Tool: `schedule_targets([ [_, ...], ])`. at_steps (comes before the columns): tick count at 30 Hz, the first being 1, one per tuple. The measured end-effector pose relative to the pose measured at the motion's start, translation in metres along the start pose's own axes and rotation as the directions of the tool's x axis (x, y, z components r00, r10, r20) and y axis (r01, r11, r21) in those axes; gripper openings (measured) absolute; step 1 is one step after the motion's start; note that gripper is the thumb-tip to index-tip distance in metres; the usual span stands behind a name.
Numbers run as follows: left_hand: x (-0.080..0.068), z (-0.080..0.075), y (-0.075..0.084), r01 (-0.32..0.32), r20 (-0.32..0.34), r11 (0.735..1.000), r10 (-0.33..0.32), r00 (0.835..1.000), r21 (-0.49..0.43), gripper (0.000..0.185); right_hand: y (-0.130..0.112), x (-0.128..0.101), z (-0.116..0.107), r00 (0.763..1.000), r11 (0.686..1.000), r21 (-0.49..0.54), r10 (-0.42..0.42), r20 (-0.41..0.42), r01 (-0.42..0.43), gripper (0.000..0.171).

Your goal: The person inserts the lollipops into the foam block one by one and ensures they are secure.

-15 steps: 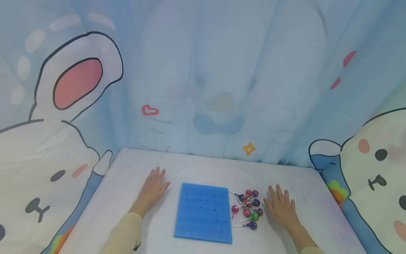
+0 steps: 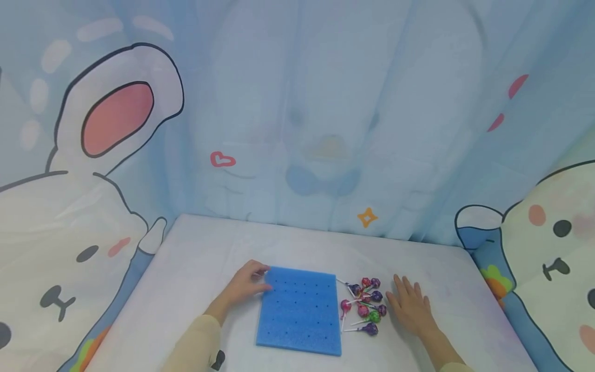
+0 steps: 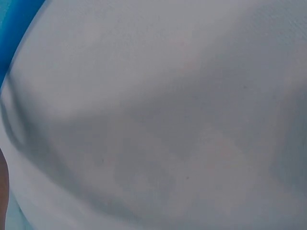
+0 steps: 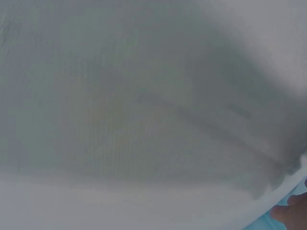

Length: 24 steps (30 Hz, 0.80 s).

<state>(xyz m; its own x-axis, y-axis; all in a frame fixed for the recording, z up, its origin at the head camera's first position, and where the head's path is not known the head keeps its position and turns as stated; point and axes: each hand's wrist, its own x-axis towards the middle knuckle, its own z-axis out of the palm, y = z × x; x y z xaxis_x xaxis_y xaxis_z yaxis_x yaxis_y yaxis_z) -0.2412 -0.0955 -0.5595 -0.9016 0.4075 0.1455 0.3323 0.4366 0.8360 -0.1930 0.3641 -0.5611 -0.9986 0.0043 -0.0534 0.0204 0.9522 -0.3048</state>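
A flat blue foam board (image 2: 302, 314) dotted with small holes lies on the table. At its far left corner is my left hand (image 2: 243, 284), with the thumb tip and curved fingertips at the board's left edge and a gap between them. The board's edge (image 3: 14, 33) shows in the left wrist view's top left corner. Right of the board lies a loose cluster of wrapped lollipops, among them a green lollipop (image 2: 374, 316) and a purple lollipop (image 2: 370, 329). My right hand (image 2: 410, 308) rests palm down just right of them, fingers extended and holding nothing.
A white cloth covers the table (image 2: 209, 230). Behind and beside it hangs a light blue curtain (image 2: 316, 103) printed with cartoon animals. The lollipops' white sticks point mostly left, some reaching near the board's right edge.
My left hand has moved right from the bare cloth to the board's far left corner, its fingers now curved. My right hand remains beside the lollipops.
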Motion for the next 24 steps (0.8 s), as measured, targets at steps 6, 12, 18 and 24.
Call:
schedule_targets([
  [6,-0.002,0.005,0.002,0.009,0.027,1.0,-0.01,1.0,0.024,0.044,-0.001,0.001,0.003,0.999,1.0,-0.02,-0.02,-0.031,0.019,0.066],
  [12,-0.005,0.007,0.0,0.046,0.043,0.999,-0.046,0.998,0.007,0.042,-0.007,0.004,0.0,0.996,0.998,0.045,-0.047,-0.071,0.051,0.048],
  [18,-0.006,0.011,-0.003,0.077,0.04,0.997,-0.077,0.996,0.011,0.041,-0.012,0.005,-0.004,0.999,0.991,0.131,0.035,-0.021,-0.032,0.043],
  [24,-0.007,0.011,-0.004,0.087,0.034,0.996,-0.086,0.996,-0.004,0.04,-0.01,0.005,-0.002,1.0,0.982,0.187,0.024,0.006,-0.025,0.042],
])
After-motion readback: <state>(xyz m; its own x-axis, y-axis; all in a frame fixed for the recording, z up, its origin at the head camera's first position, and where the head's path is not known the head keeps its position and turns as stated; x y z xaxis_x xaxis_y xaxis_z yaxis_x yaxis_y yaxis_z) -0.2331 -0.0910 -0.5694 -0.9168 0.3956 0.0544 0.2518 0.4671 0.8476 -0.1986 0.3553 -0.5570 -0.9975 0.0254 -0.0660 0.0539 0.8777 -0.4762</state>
